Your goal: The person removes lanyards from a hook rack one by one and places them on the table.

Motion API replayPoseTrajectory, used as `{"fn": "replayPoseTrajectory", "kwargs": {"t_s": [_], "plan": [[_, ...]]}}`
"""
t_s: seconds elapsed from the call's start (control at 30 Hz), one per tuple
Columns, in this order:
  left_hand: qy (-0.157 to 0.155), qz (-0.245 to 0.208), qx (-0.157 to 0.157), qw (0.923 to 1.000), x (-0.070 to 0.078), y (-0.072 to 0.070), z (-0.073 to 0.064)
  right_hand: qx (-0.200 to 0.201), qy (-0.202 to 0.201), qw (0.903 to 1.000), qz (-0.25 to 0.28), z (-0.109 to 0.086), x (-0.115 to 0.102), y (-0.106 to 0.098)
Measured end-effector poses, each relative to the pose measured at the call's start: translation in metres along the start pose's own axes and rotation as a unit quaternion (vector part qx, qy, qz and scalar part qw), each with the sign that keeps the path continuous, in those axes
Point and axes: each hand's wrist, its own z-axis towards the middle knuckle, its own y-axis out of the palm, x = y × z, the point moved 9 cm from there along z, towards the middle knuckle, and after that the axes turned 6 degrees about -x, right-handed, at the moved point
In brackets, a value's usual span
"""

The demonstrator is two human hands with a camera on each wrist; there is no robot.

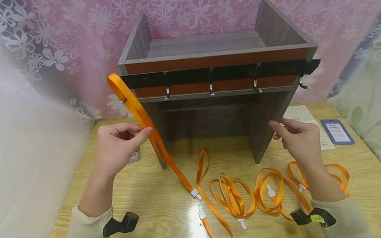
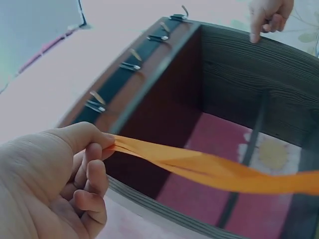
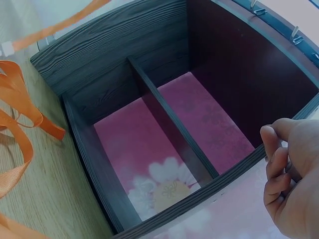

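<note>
My left hand point(image 1: 115, 147) pinches an orange lanyard point(image 1: 135, 106) between thumb and forefinger. The lanyard's upper loop passes around the hook point(image 1: 124, 101) at the left end of a black strip, and its lower end slants down to a white clip point(image 1: 195, 194). Across the left wrist view the same orange strap point(image 2: 199, 167) stretches from the fingertips. My right hand point(image 1: 299, 140) is beside the right side panel of a grey wooden shelf point(image 1: 268, 124), fingers loosely curled with nothing in them. Whether its fingertips touch the panel's edge is hard to tell.
Several more orange lanyards point(image 1: 234, 198) with white clips lie on the wooden table point(image 1: 155, 229). More metal hooks point(image 1: 211, 87) line the black strip. A blue badge holder point(image 1: 337, 131) and a pale card point(image 1: 301, 113) lie at right. A grey object point(image 1: 134, 157) is partly hidden behind my left hand.
</note>
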Motion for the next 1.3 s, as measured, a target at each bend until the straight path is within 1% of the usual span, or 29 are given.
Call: {"fn": "replayPoseTrajectory", "kwargs": {"t_s": [0.1, 0.17, 0.2, 0.33, 0.4, 0.47, 0.53, 0.6, 0.7, 0.8, 0.93, 1.03, 1.13, 1.2, 1.3], "plan": [[0.005, 0.001, 0.007, 1.0, 0.016, -0.009, -0.001, -0.004, 0.003, 1.0, 0.004, 0.001, 0.0, 0.0], [0.017, -0.001, 0.016, 0.9997, 0.029, -0.016, -0.003, -0.006, 0.005, 1.0, 0.001, 0.001, 0.001, 0.0], [0.026, 0.0, 0.022, 0.9994, 0.035, -0.019, -0.004, -0.005, 0.006, 1.0, 0.0, 0.001, 0.001, -0.001], [0.068, -0.035, 0.029, 0.9967, 0.056, -0.028, -0.011, -0.002, 0.002, 1.0, -0.008, 0.002, 0.001, -0.002], [0.084, -0.061, 0.027, 0.9942, 0.061, -0.031, -0.015, -0.003, 0.001, 0.9999, -0.01, 0.002, 0.001, -0.003], [0.099, -0.084, 0.019, 0.9914, 0.065, -0.033, -0.018, -0.008, 0.0, 0.9998, -0.017, 0.003, 0.0, -0.003], [0.104, -0.093, 0.018, 0.99, 0.066, -0.036, -0.021, -0.014, -0.002, 0.9994, -0.031, 0.003, -0.001, -0.003], [0.108, -0.096, 0.012, 0.9895, 0.066, -0.039, -0.024, -0.019, -0.003, 0.9989, -0.043, 0.003, -0.002, -0.002], [0.1, -0.075, 0.004, 0.9922, 0.064, -0.04, -0.028, -0.024, -0.002, 0.9982, -0.054, 0.002, -0.002, -0.003], [0.086, -0.032, -0.007, 0.9957, 0.06, -0.038, -0.033, -0.022, -0.002, 0.9986, -0.047, 0.002, -0.002, -0.002], [0.054, 0.026, -0.027, 0.9978, 0.05, -0.032, -0.045, -0.029, -0.005, 0.9985, -0.046, 0.004, -0.003, 0.0], [0.033, 0.069, -0.061, 0.9952, 0.043, -0.022, -0.053, -0.039, 0.006, 0.9978, -0.054, 0.003, -0.001, 0.002], [0.018, 0.103, -0.096, 0.9899, 0.036, -0.013, -0.06, -0.035, 0.019, 0.9973, -0.061, 0.001, 0.002, 0.0], [0.005, 0.112, -0.113, 0.9872, 0.029, -0.009, -0.065, -0.03, 0.023, 0.9976, -0.059, 0.0, 0.003, -0.001], [-0.015, 0.109, -0.127, 0.9858, 0.016, -0.01, -0.073, -0.027, 0.017, 0.998, -0.055, 0.0, 0.001, -0.001]]}}
